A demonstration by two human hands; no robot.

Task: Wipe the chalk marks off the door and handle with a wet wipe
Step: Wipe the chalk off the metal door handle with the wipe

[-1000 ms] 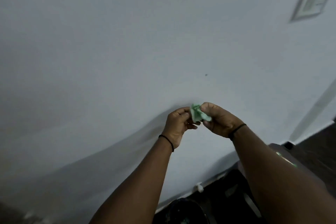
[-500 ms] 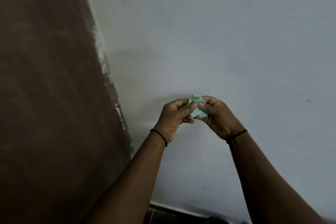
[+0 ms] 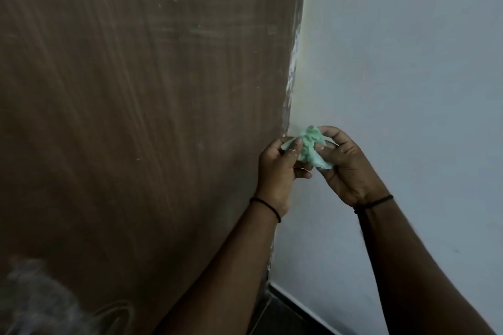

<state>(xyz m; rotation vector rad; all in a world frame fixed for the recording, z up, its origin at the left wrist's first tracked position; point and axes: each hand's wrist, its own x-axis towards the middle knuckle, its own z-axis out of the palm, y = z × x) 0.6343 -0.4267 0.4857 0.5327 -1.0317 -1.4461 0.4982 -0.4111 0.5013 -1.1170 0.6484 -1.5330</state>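
Both hands are raised in front of me and share one object. Left hand [image 3: 275,171]: thumb and fingers pinch the left edge of a crumpled green wet wipe [image 3: 311,147]. Right hand [image 3: 348,168]: fingers curled round the right side of the same wipe, thumb pressed on it. The wipe sits bunched between the two hands, clear of every surface, just at 3 o'clock of the door's right edge. Brown wooden door [image 3: 136,117]: fills the view from 12 round to 9 o'clock, with pale smears across its upper face and whitish streaks down its right edge. Grey-white wall [image 3: 408,62]: at 3 o'clock. A black band circles each wrist. Door handle: cannot tell.
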